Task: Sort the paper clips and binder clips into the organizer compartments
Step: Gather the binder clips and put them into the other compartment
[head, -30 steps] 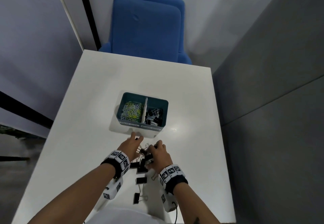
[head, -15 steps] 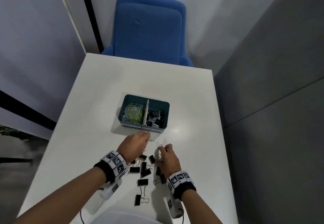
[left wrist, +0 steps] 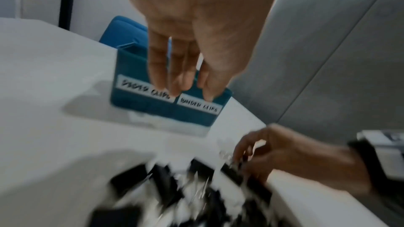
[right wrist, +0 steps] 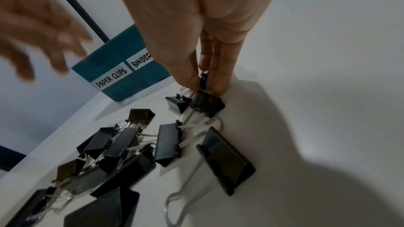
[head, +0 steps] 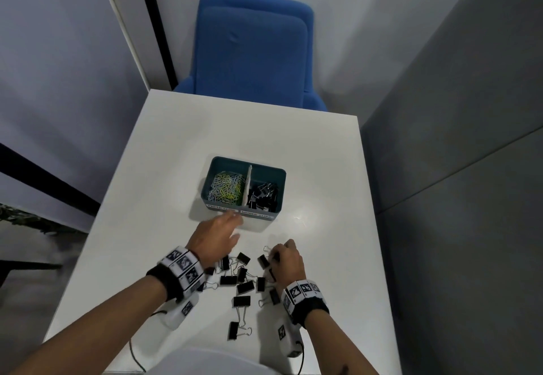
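Since the earlier frame, my left hand (head: 216,238) had slid from the pile toward the teal plastic two-compartment organizer (head: 266,219) at twelve o'clock, fingers straight and holding nothing. My right hand (right wrist: 196,28) pinched a black metal binder clip (right wrist: 207,103) at the pile's two o'clock edge. Loose black binder clips (head: 239,286) lay scattered between my wrists on the white table (head: 141,228); pastel wire paper clips (head: 224,188) filled the organizer's left compartment.

table (head: 182,151): smooth glossy white | binder clips (right wrist: 166,144): black metal | chair (head: 252,48): blue cloth
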A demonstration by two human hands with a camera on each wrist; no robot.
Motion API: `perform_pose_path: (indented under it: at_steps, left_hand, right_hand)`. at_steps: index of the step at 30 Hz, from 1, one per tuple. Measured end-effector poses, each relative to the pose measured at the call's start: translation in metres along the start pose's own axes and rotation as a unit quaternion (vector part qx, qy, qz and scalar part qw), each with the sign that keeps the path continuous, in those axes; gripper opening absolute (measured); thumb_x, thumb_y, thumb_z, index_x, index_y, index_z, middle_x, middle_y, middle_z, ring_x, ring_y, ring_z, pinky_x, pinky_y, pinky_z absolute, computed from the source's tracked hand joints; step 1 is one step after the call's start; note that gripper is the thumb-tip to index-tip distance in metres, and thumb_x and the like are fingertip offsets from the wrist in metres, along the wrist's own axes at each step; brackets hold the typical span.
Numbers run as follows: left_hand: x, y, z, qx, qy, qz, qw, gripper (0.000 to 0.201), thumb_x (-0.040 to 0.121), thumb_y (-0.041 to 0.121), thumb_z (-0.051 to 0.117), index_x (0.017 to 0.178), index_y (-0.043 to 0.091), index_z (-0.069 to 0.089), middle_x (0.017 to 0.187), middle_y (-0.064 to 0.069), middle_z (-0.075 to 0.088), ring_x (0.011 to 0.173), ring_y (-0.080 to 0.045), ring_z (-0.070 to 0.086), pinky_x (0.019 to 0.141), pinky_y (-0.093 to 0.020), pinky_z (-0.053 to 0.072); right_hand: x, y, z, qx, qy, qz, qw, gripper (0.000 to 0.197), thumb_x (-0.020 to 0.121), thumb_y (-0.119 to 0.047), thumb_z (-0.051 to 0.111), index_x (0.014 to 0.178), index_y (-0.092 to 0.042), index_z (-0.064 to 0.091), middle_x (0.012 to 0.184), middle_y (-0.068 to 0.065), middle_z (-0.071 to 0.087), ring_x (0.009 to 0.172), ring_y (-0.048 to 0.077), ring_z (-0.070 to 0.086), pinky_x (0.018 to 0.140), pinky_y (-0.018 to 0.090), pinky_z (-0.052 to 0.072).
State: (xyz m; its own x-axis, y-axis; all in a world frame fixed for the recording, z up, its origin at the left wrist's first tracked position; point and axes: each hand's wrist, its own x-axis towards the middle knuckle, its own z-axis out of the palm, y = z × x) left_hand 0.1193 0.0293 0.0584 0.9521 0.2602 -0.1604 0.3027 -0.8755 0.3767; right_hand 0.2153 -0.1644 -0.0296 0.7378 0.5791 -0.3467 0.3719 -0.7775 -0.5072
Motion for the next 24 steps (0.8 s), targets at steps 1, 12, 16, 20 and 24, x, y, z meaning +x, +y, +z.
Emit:
perform_pose_path:
  at_steps: [1,12,16,20,24]
  left_hand:
    - [-0.013,-0.011,0.011,0.029,-0.062,-0.029,0.997,0.047,0.087,0.037,0.061,0.129,0.021,0.044,0.131,-0.001,0.048,0.097,-0.016,0.055,0.074,-0.030,0.050]
    - [-0.066,-0.048,0.085,0.002,-0.138,-0.084,0.987,0.065,0.080,0.024,0.068,0.133,0.030,0.031,0.128,-0.003,0.035,0.104,-0.027,0.053,0.063,-0.034,0.049]
    - [-0.059,-0.040,0.080,-0.020,-0.124,-0.103,0.987,0.047,0.079,0.026,0.067,0.119,0.021,0.042,0.111,-0.001,0.037,0.072,-0.018,0.041,0.059,-0.028,0.037]
    - [-0.056,-0.036,0.075,-0.056,-0.113,-0.122,0.984,0.043,0.078,0.024,0.067,0.109,0.021,0.038,0.099,0.005,0.031,0.068,-0.019,0.037,0.057,-0.028,0.032]
    - [-0.049,-0.035,0.073,-0.086,-0.116,-0.148,0.978,0.033,0.083,0.025,0.063,0.091,0.026,0.031,0.087,0.004,0.043,0.073,-0.025,0.046,0.062,-0.033,0.033]
  right_hand:
    - [0.000,0.001,0.000,0.003,0.017,0.003,1.000,0.011,0.084,-0.010,0.059,0.095,-0.011,0.061,0.103,0.006,0.048,0.071,0.030,0.058,0.062,0.036,0.051]
    - [0.001,-0.005,0.004,-0.045,-0.021,-0.031,0.998,0.022,0.085,-0.013,0.058,0.107,-0.008,0.061,0.107,0.012,0.052,0.087,0.034,0.060,0.068,0.038,0.052]
    - [-0.002,-0.011,-0.003,-0.023,-0.004,-0.010,1.000,0.026,0.084,-0.026,0.063,0.106,-0.014,0.058,0.108,0.004,0.053,0.083,0.024,0.059,0.067,0.031,0.050]
    - [-0.002,-0.037,-0.036,0.045,0.063,-0.070,0.995,0.028,0.080,-0.030,0.064,0.105,-0.019,0.056,0.101,-0.005,0.050,0.080,0.014,0.056,0.067,0.024,0.045]
    - [0.021,-0.066,-0.081,0.098,0.166,-0.121,0.974,0.025,0.083,-0.027,0.070,0.104,-0.019,0.059,0.099,-0.005,0.055,0.079,0.009,0.055,0.066,0.021,0.047]
